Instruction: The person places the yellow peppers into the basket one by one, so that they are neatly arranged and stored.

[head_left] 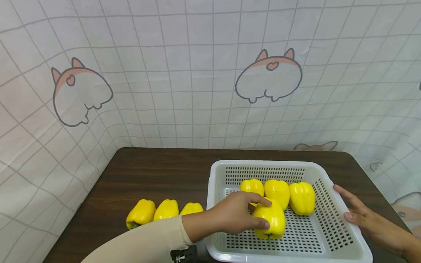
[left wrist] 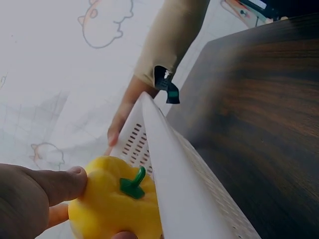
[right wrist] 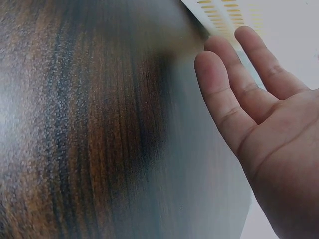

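My left hand (head_left: 236, 212) grips a yellow bell pepper (head_left: 275, 223) between thumb and fingers, over the front middle of a white perforated plastic basket (head_left: 263, 258). The green stem (left wrist: 132, 186) shows in the left wrist view, close beside the basket wall. Three more yellow bell peppers lie along the far half of the basket: one on the left (head_left: 251, 185), one in the middle (head_left: 277, 191) and one on the right (head_left: 302, 198). At the basket's right rim is my right hand (head_left: 371, 219), its fingers extended and fingertips against the outer side.
On the dark wooden table (head_left: 158, 164), left of the basket, three yellow bell peppers stand in a row: a left one (head_left: 142, 212), a middle one (head_left: 167, 209) and a right one (head_left: 192, 208), partly behind my left sleeve (head_left: 141, 241). A white gridded curtain (head_left: 197, 73) hangs behind.
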The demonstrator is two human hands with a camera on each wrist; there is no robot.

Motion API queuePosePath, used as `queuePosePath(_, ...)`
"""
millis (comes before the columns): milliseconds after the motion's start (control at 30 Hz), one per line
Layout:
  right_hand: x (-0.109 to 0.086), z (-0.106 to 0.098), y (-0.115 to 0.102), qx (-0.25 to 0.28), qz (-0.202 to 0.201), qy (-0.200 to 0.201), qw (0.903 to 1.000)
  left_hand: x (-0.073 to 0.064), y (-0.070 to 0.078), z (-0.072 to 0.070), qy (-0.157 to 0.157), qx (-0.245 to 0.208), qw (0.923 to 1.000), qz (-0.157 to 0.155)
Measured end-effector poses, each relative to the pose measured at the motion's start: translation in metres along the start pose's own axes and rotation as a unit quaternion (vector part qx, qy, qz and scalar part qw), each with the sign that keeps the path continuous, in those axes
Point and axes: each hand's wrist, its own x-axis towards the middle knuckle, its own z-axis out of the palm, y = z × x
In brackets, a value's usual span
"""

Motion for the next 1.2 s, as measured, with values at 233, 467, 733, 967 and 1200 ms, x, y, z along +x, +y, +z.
queuePosePath(233, -0.002, -0.001, 0.000, 0.003, -0.010, -0.008, 0.9999, 0.005, 0.007, 0.005, -0.003, 0.015, 0.9999, -0.004)
queuePosePath(467, -0.002, 0.000, 0.000, -0.003, -0.008, -0.001, 1.0000, 0.013, 0.012, 0.014, -0.011, 0.031, 0.9995, -0.004)
queuePosePath(733, -0.001, 0.000, 0.000, -0.032, -0.004, 0.012, 0.9994, 0.019, 0.016, 0.021, -0.020, 0.033, 0.9993, 0.000)
queuePosePath(967, 0.000, 0.000, 0.001, -0.013, 0.004, 0.006, 0.9999, 0.022, 0.021, 0.027, -0.022, 0.038, 0.9990, -0.010)
queuePosePath(1200, 0.000, -0.001, 0.003, -0.008, 0.005, 0.006, 0.9999, 0.026, 0.024, 0.033, -0.027, 0.033, 0.9990, -0.013)
